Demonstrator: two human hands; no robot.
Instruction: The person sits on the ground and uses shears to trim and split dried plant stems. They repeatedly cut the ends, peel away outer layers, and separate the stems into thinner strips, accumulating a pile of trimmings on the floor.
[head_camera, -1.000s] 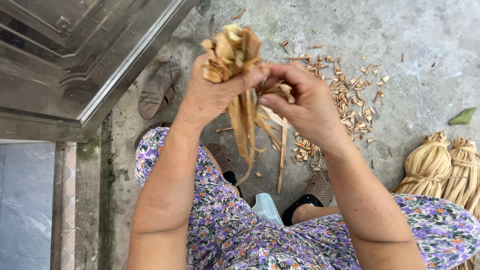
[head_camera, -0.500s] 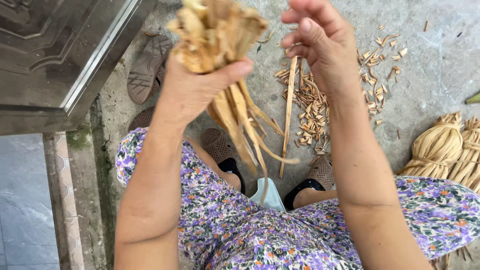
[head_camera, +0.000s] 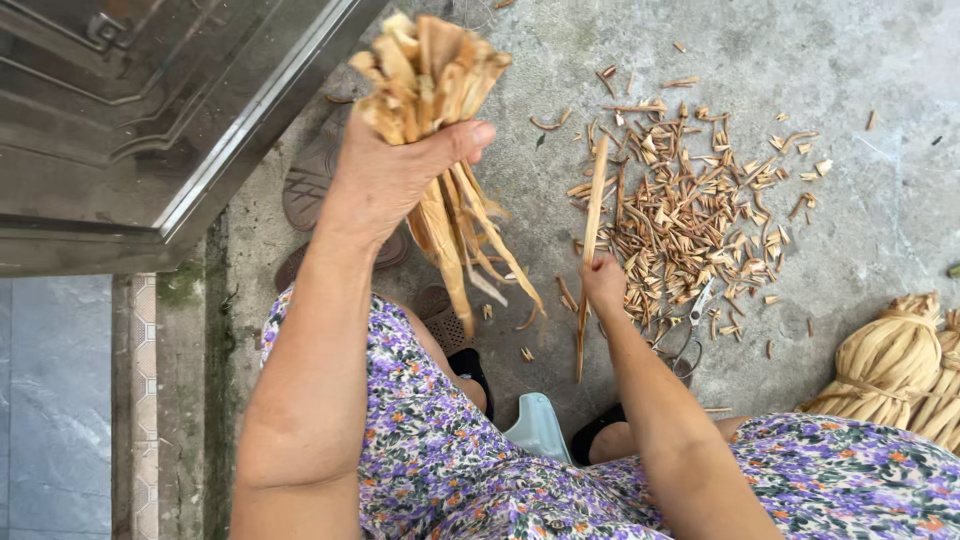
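Left hand (head_camera: 385, 175) grips husk bundle (head_camera: 430, 75) above littered concrete floor (head_camera: 800, 60).

The bundle of dried husk strips (head_camera: 430, 90) at the top centre looks papery, matt and fibrous, tan with frayed ends. The single strip (head_camera: 592, 230) at centre is stiff, dry and dull. The scraps (head_camera: 690, 210) at upper right are the same dry matter. The concrete floor (head_camera: 860, 90) is grey, rough and mottled. The metal door (head_camera: 130, 110) at upper left is smooth with a dull sheen. The floral dress (head_camera: 450, 470) is soft printed cloth.
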